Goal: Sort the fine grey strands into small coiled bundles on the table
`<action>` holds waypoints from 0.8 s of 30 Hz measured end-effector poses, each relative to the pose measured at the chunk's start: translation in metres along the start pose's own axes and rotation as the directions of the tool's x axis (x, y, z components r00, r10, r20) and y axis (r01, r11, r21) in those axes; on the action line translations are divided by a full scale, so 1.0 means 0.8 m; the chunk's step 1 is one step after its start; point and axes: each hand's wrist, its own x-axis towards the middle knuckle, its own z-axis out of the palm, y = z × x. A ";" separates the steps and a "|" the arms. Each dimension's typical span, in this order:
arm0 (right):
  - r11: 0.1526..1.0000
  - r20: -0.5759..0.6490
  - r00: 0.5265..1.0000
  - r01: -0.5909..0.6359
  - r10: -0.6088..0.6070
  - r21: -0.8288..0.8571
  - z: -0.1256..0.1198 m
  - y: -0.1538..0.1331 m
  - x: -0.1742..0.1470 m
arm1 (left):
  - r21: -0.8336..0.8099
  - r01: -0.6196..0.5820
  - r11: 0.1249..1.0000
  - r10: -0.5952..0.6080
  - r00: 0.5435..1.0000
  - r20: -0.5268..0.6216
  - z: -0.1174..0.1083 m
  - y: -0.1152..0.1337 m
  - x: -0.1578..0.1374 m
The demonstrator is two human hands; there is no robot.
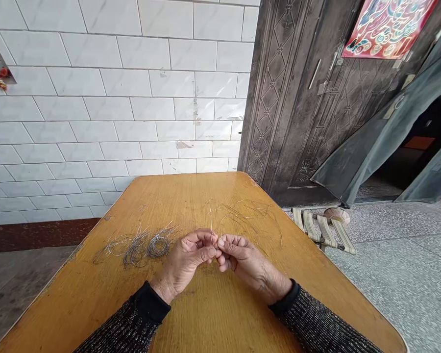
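Note:
My left hand (191, 257) and my right hand (244, 257) meet above the middle of the table, fingertips pinched close together. Between them runs a thin wire (211, 220), its fine ends sticking up over the fingers. How the strands cross inside the pinch is hidden by the fingertips. Left of my left hand lies a pile of coiled grey wires (158, 245) on the wood. Beyond my right hand, several loose thin strands (255, 212) spread in loops over the tabletop.
The brown wooden table (183, 193) reaches to a white tiled wall (147, 98). Right of it stand a dark carved door (275, 98) and a grey curtain (385, 132). A low stool with striped straps (325, 229) is on the speckled floor (400, 260) by the table's right edge.

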 end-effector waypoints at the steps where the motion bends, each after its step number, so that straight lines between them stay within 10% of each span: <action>1: 1.000 0.001 1.000 -0.007 0.007 -0.002 0.000 0.000 0.000 | 0.055 -0.015 0.998 0.015 1.000 -0.007 0.001 0.000 0.000; 24: 0.998 -0.111 0.992 0.051 -0.056 -0.045 -0.001 -0.002 -0.001 | 0.026 0.095 0.995 -0.093 0.994 -0.054 0.007 -0.016 -0.003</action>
